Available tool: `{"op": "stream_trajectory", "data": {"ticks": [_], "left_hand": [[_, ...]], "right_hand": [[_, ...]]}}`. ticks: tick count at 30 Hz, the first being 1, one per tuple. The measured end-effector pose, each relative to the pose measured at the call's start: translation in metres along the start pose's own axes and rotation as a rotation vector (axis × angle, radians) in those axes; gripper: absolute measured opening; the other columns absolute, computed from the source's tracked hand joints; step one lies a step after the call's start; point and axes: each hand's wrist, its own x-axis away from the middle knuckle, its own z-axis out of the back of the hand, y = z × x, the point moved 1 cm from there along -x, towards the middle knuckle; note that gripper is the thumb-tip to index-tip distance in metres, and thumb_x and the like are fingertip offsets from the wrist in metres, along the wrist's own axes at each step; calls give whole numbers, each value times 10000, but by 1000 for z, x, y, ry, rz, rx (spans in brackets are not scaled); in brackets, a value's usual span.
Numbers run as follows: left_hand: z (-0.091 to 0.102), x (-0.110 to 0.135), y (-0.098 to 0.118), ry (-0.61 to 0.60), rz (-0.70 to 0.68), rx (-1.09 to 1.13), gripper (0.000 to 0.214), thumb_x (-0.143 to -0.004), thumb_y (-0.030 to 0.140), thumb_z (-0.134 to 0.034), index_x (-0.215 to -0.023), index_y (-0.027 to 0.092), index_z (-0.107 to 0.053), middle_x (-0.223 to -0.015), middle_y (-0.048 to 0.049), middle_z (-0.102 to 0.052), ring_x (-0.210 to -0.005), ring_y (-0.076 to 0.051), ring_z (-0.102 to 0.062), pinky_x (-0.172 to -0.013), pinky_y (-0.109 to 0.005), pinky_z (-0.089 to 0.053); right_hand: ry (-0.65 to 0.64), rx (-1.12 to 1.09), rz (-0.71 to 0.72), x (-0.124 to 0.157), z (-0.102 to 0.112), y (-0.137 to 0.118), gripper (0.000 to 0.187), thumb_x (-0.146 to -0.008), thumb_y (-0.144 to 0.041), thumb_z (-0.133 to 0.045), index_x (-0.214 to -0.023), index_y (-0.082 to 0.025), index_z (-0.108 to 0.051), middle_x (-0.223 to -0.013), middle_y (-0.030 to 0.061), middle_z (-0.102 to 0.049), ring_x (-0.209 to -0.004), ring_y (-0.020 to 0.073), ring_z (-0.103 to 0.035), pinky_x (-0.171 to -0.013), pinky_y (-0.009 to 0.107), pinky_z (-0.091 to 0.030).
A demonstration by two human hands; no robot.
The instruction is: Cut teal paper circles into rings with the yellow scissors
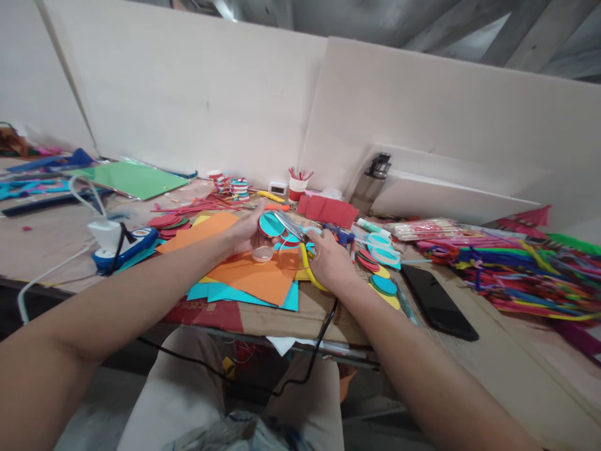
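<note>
My left hand (246,230) is closed on a teal paper disc with a red rim (271,224), holding it up over the table. My right hand (330,262) is closed on yellow-handled scissors (300,241), whose blades reach across to the disc's right edge. Under both hands lie orange paper sheets (256,275) over teal ones (220,292). A small roll of clear tape (262,253) sits just below the disc.
Cut paper discs (382,275) and a black phone (439,304) lie right of my hands. Coloured pipe cleaners (516,269) pile at far right. A white charger and blue tool (119,244) sit left, a green sheet (134,180) behind. A metal bottle (370,181) and red cup (297,186) stand by the wall.
</note>
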Motion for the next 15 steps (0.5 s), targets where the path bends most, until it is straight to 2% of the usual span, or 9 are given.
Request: {"op": "stream_trajectory", "data": {"ticks": [5, 9, 12, 15], "left_hand": [[-1, 1, -2, -21, -30, -60, 699, -896, 718, -289, -738, 120, -615, -610, -96, -643, -452, -142, -580, -426, -231, -458], [0, 3, 0, -58, -44, -74, 711, -886, 734, -285, -804, 123, -640, -623, -95, -652, -443, -137, -569, -417, -228, -446], [0, 4, 2, -76, -19, -93, 743, -890, 738, -252, -826, 119, -658, -624, -102, -655, -432, -128, -553, -402, -220, -425], [2, 3, 5, -60, 13, -119, 794, -874, 766, -217, -761, 115, -655, -632, -127, -665, -398, -115, -521, -374, -216, -393]], "right_hand": [[-10, 13, 18, 0, 0, 2, 372, -956, -358, -444, -1291, -237, -551, -1147, 131, -568, -882, 241, -661, -666, 298, -460], [-23, 27, 21, 0, 1, 2, 395, -963, -405, -427, -1312, -264, -544, -1154, 121, -594, -866, 250, -669, -676, 312, -465], [-34, 26, 18, -1, 1, 1, 417, -956, -386, -436, -1343, -260, -532, -1165, 121, -610, -888, 255, -667, -710, 319, -471], [-38, 27, 22, -2, 0, 1, 431, -957, -392, -436, -1350, -247, -539, -1161, 127, -623, -910, 258, -664, -732, 318, -471]]}}
